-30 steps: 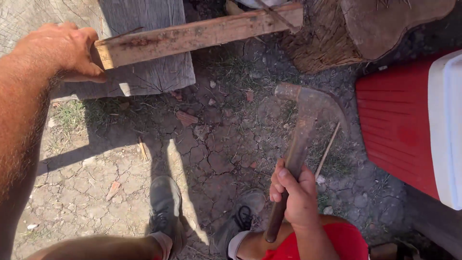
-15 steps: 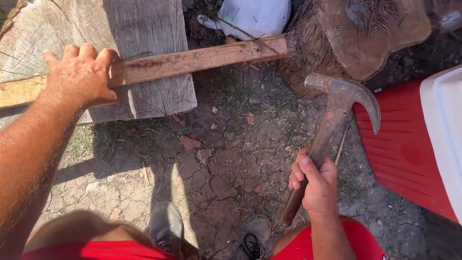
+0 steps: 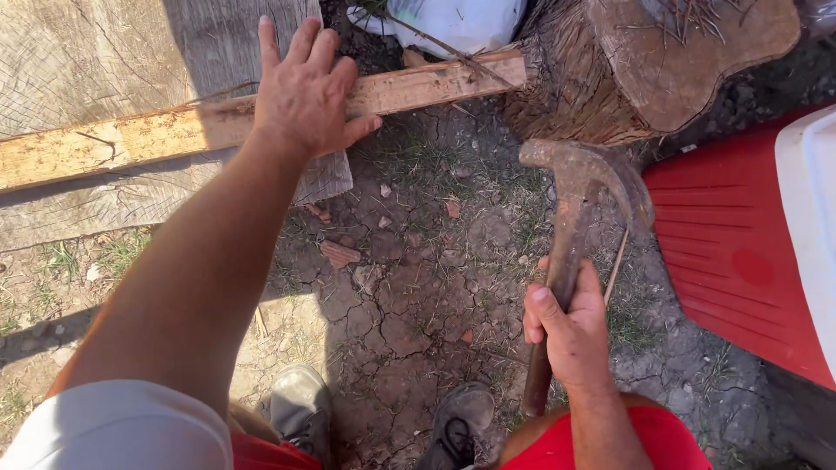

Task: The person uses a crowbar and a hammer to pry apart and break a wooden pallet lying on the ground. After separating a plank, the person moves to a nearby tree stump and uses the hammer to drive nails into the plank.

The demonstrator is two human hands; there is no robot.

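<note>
Since a second ago: left hand [image 3: 305, 91] shifted from the plank's end toward its middle, now pressed flat, fingers spread, on the wooden plank [image 3: 218, 126] across the upper left; right hand [image 3: 570, 326] closed round the rusty claw hammer [image 3: 566, 252], raised higher at centre right, so plank looks pinned for striking. Counted: one plank, one hammer, two stumps [image 3: 662, 70], one red cooler [image 3: 740, 252], two shoes [image 3: 300, 405].

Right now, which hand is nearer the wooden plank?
Left. The left hand presses flat on the wooden plank over the stump; the right hand is well below it, gripping the rusty hammer.
</note>
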